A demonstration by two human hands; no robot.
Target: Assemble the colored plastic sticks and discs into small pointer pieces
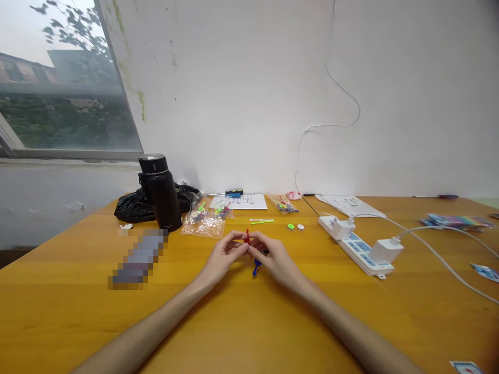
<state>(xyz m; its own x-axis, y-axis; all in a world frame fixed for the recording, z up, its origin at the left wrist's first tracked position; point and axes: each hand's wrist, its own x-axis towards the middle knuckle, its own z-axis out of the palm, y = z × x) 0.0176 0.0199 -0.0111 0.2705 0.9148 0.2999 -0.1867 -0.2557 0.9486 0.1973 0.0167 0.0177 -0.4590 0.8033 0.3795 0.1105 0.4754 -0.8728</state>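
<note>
Both my hands meet over the middle of the yellow wooden table. My left hand pinches a small red plastic piece between thumb and fingertips. My right hand is closed on the same small assembly, and a blue plastic piece sticks out below its fingers. The exact join between the red and blue parts is hidden by my fingers.
A black flask stands at the back left before a black bag. Clear bags of coloured parts, a paper sheet, green sticks, two small discs, and a white power strip with chargers and cables lie beyond.
</note>
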